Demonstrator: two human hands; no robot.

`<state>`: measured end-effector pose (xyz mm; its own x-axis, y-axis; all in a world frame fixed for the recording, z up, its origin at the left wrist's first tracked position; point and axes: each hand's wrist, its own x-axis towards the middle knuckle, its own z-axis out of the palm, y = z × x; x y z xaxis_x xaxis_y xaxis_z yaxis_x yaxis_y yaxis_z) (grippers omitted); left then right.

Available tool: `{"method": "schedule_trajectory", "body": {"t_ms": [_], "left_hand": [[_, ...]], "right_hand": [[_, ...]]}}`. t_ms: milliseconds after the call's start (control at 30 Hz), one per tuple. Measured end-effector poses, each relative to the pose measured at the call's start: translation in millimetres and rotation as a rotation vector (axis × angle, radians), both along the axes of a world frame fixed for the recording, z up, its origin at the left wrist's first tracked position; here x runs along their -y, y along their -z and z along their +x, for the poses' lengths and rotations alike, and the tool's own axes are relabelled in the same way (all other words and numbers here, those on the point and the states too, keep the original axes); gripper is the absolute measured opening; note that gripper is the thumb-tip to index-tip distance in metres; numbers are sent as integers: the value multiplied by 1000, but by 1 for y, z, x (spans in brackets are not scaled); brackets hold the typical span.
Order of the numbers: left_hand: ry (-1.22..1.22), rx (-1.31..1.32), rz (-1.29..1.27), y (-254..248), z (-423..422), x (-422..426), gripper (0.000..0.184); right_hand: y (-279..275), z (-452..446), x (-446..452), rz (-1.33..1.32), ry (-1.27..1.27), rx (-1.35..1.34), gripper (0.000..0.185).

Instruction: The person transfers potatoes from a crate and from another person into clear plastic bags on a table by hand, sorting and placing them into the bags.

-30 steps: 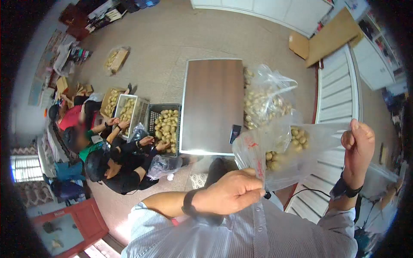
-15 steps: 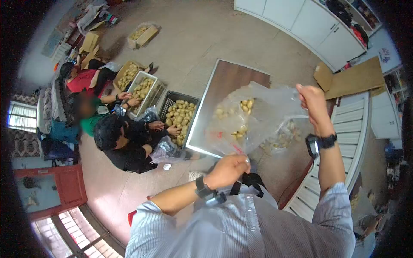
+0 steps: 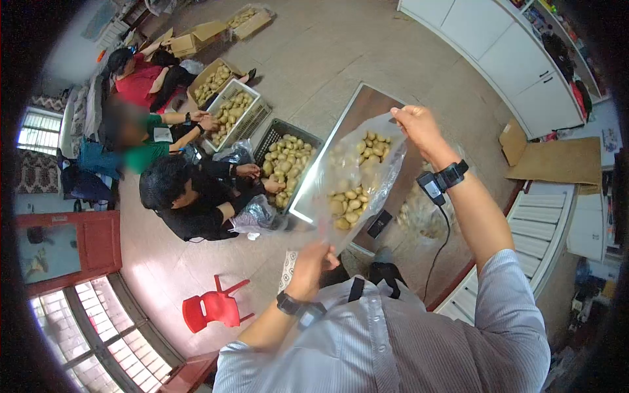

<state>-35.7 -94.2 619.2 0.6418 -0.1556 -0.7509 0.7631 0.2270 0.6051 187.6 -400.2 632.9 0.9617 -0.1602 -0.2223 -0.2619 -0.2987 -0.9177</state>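
A clear plastic bag [image 3: 383,180] is stretched between my two hands in front of me. My right hand [image 3: 419,131] pinches its upper corner at the far right side. Lower and nearer my body, my left hand [image 3: 312,267] grips the other end of it. Yellowish potatoes [image 3: 348,208] show through the film over the low table [image 3: 368,108]; whether they lie inside the bag or behind it, I cannot tell. On the table, a small black box [image 3: 379,224] lies near the bag's right edge.
To the left, a person in black [image 3: 187,203] reaches into a dark crate [image 3: 262,145] of potatoes. Beyond are a white crate [image 3: 254,118], cardboard boxes and two other people. A red chair [image 3: 213,309] stands at lower left, a white slatted bench [image 3: 517,249] at right.
My right hand has moved left and slightly up, and my left hand has moved left and down. The bag has turned more upright, and more potatoes show through it.
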Motion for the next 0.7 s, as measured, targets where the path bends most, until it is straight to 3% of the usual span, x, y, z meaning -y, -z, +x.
{"method": "schedule_trajectory", "body": {"t_ms": [300,533,633,700], "left_hand": [[-51,-49,12,-8,-20,-53,19],[-6,-27,-17,-12,-23,-64,19],[37,-50,-54,-4,-20,-67,21],[208,41,-42,3,-25,-69,23]], "right_hand": [[5,29,-72,53,-163,85,33],[-6,20,-101,-127,-259,77,37],[-6,20,-100,-113,-280,45,36],[-8,12,-104,-118,-289,74,36]]}}
